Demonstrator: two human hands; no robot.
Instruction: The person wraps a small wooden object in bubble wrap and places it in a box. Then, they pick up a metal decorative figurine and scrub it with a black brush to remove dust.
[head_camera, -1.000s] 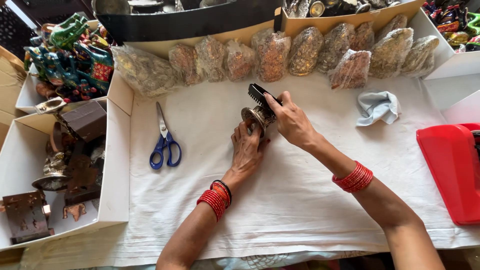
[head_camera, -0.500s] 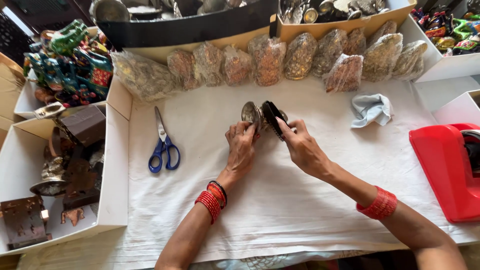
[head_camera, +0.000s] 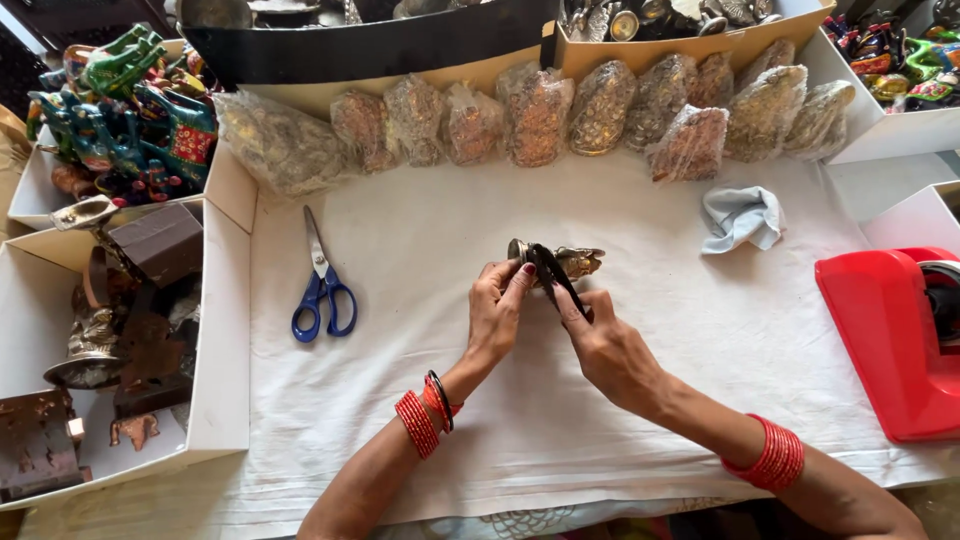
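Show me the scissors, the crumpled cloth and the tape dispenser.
Scissors (head_camera: 322, 296): head view, on the blue handles.
Cloth (head_camera: 740, 216): head view, on its crumpled middle.
Tape dispenser (head_camera: 880, 330): head view, on its red body.

I see a small brass-toned metal figurine (head_camera: 572, 262), dull gold with a worn sheen, and dark glossy bangles (head_camera: 552, 280) against it. The tabletop (head_camera: 420, 400) wears matt white cloth, faintly creased. The scissors (head_camera: 322, 285) have bright steel blades and smooth blue plastic handles. The tape dispenser (head_camera: 880, 340) is glossy red plastic. Wrapped bundles (head_camera: 540, 115) glint in crinkled clear film.
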